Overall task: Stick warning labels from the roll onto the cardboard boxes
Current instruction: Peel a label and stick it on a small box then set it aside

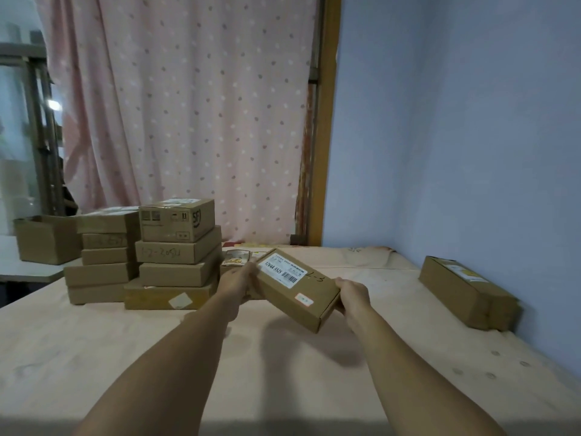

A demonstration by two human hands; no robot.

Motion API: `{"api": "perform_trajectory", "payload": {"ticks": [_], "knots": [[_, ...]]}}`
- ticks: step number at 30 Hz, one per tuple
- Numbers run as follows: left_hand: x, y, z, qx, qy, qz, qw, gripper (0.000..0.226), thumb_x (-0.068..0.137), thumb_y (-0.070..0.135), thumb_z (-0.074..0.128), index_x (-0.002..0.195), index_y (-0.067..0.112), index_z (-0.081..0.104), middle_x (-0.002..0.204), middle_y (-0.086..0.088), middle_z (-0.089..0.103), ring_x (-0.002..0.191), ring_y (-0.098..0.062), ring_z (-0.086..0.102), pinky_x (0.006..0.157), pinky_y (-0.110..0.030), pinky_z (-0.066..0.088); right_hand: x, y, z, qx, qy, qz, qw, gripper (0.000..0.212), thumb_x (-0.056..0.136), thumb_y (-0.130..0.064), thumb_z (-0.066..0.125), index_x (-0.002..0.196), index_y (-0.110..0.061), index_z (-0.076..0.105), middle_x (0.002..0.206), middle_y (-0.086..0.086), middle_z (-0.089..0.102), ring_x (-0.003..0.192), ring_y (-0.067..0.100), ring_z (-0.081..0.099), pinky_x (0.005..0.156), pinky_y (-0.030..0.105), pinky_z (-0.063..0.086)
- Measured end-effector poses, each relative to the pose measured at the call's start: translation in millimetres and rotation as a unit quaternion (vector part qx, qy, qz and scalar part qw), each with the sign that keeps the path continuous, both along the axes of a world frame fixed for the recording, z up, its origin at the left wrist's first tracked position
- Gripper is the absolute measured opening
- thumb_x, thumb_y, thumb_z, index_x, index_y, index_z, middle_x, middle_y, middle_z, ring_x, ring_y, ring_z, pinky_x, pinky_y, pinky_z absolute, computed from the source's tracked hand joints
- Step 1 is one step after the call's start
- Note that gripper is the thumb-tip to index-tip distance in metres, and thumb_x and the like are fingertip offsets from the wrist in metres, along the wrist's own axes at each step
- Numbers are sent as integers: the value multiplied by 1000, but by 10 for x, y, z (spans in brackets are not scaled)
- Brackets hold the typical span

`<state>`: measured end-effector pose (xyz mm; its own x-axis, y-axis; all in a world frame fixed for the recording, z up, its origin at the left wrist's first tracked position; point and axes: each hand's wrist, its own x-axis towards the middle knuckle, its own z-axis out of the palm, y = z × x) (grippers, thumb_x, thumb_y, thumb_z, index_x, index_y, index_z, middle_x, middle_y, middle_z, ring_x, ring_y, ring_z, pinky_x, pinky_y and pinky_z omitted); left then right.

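Left hand: Your left hand [242, 278] grips the far end of the box [301, 287]. Its fingertips are hidden behind the cardboard.
Right hand: Your right hand [352, 294] clasps the near end, thumb on the top edge and fingers curled underneath.
Box: It hangs between your two hands, lifted off the cloth-covered surface [125, 341]. It is tilted so that the top faces you, probably so you can check it.
Top face: A white shipping label [281, 269] sits towards your left hand. A small red-edged sticker [304, 299] sits towards your right hand. It may be the warning label, but the print is too small to read.
Stacks: Piles of boxes [179, 253] stand just left of your left hand, close enough for an easy reach.
Long box: Another box [468, 294] lies well right of your right hand, against the wall.
Roll: Some printed items [235, 258] lie just beyond your left hand. You cannot tell whether they are the roll.
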<state>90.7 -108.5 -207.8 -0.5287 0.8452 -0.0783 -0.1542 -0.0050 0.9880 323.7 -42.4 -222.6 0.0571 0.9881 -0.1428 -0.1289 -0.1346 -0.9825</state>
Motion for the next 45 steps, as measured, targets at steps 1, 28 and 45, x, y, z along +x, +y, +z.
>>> {"api": "perform_trajectory", "payload": {"ticks": [1, 28, 45], "knots": [[-8, 13, -50, 2, -4, -18, 1000, 45, 91, 40, 71, 123, 12, 58, 113, -10, 65, 104, -28, 63, 74, -36, 58, 2, 9, -12, 4, -4, 6, 1000, 24, 103, -25, 53, 100, -10, 72, 96, 12, 78, 94, 28, 73, 95, 44, 59], [-115, 94, -828, -234, 270, 12, 934, 43, 80, 29, 83, 109, 5, 63, 101, -10, 66, 95, -26, 61, 76, -35, 53, -99, 172, -678, -11, -274, 97, 957, 12, 81, -22, 65, 85, -13, 71, 93, 10, 74, 93, 31, 71, 88, 47, 61], [-238, -118, -586, -190, 488, -15, 852, 16, 88, 14, 57, 87, 10, 73, 87, -5, 70, 81, -20, 64, 66, -34, 52, -291, 54, -535, 21, -368, 71, 927, 27, 83, -31, 58, 101, -13, 65, 101, 10, 70, 94, 31, 68, 84, 40, 60]]}}
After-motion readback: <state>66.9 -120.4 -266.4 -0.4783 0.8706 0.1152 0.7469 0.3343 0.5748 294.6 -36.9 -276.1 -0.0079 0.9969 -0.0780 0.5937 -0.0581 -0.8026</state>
